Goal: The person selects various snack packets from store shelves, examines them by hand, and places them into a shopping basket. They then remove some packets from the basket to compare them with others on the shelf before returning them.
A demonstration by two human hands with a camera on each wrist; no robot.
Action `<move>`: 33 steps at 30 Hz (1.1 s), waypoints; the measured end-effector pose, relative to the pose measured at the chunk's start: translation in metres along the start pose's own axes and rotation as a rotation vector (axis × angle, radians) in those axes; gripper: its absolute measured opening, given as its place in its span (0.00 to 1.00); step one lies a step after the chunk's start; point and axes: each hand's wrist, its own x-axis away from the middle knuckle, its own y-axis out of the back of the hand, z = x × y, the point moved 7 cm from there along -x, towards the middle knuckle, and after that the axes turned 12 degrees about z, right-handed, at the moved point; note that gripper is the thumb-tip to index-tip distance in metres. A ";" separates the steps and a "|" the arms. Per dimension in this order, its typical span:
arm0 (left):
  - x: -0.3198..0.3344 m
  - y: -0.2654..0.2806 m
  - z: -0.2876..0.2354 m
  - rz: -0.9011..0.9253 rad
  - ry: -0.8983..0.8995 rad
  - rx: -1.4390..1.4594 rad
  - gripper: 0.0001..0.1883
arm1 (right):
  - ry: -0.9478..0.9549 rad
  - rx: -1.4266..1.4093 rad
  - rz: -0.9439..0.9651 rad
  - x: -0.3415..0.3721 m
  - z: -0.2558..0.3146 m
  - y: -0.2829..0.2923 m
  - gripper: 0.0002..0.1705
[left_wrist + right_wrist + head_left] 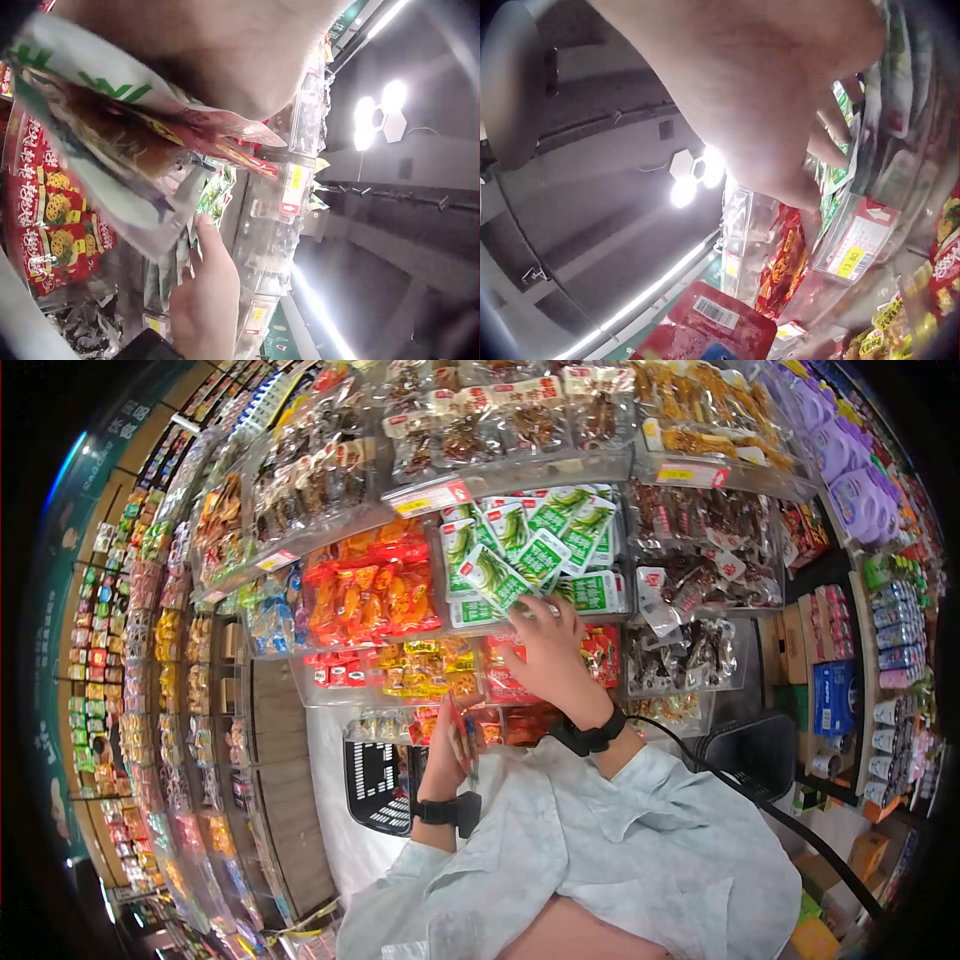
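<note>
My left hand [442,760] holds several flat snack packets [462,732] upright by their edges, low in front of the bins. Close up in the left wrist view, these packets [112,139] show clear plastic, green print and brown contents. My right hand [552,660] reaches over the front of a bin heaped with green-and-white packets [490,575]. Its fingers are spread and slightly bent on the nearest packets, and the thumb lies lower, apart from them. In the right wrist view, the fingertips touch the green packets [836,154]; a red packet with a barcode [718,315] shows below.
Orange-red packets [370,595] fill the bin to the left, dark vacuum-packed snacks [710,575] the one to the right. Yellow packets [430,670] lie in the tier below. A black basket [375,790] stands under the bins. A black cable [760,810] runs from the right wrist side.
</note>
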 end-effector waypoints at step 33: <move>0.181 0.166 0.055 0.063 -0.089 0.365 0.25 | -0.026 -0.768 0.874 0.163 0.210 -0.182 0.29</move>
